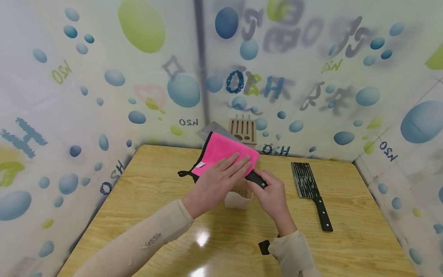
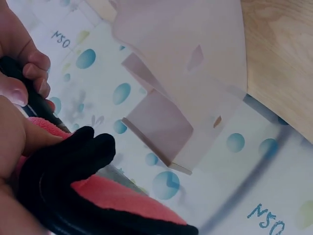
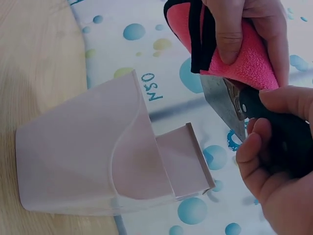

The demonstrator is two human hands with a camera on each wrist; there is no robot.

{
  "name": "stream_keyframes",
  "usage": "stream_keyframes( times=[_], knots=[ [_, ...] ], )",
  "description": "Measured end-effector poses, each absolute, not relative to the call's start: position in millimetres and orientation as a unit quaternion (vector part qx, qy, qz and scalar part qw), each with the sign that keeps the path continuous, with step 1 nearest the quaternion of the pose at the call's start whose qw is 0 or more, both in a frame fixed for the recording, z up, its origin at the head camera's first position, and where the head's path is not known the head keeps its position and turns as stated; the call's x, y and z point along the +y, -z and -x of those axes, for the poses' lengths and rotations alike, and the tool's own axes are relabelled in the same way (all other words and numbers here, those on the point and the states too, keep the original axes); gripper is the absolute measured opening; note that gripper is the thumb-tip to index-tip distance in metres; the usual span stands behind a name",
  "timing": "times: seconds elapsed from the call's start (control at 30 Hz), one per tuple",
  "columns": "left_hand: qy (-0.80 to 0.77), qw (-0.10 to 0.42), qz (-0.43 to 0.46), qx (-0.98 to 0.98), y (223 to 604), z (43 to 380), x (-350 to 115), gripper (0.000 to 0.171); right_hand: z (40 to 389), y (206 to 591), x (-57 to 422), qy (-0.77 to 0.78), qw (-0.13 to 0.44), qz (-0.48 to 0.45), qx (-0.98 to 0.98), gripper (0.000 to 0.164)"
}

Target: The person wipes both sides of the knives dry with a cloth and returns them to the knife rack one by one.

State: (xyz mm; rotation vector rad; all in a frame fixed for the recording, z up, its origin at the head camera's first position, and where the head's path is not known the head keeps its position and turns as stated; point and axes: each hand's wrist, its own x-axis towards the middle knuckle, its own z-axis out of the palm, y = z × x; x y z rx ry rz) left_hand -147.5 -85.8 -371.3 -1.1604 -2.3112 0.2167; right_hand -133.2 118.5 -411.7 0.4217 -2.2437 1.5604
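Note:
My right hand (image 1: 273,194) grips the black handle (image 1: 257,179) of a kitchen knife with a broad grey blade (image 1: 215,128). A pink cloth (image 1: 221,148) with black edging and a hanging loop is folded over that blade. My left hand (image 1: 219,181) lies across the cloth with its fingers extended on top. In the right wrist view, the left thumb (image 3: 229,44) presses from the other side, pinching the cloth round the blade. Most of the blade is hidden beneath the cloth. Below the hands stands a pale plastic holder (image 3: 73,152), partly covered by them in the head view.
A cleaver (image 1: 306,181) with a black-streaked blade and riveted black handle lies on the right side of the wooden table (image 1: 138,184). A slotted tan panel (image 1: 242,130) rises behind the cloth. Patterned sheeting surrounds the table's back and sides.

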Motion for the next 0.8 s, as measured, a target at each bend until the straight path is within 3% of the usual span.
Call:
stream_keyframes(
  times=[0.33, 0.8],
  knots=[
    [-0.074, 0.303, 0.423, -0.85, 372.5, 154.5, -90.4, 0.07, 130.8, 405.3, 122.7, -0.637, 0.091, -0.077, -0.762, 0.03],
    [-0.043, 0.319, 0.403, -0.856, 369.8, 171.1, -106.4, 0.071, 130.6, 401.0, 128.2, -0.66, 0.057, -0.07, -0.746, 0.027]
  ],
)
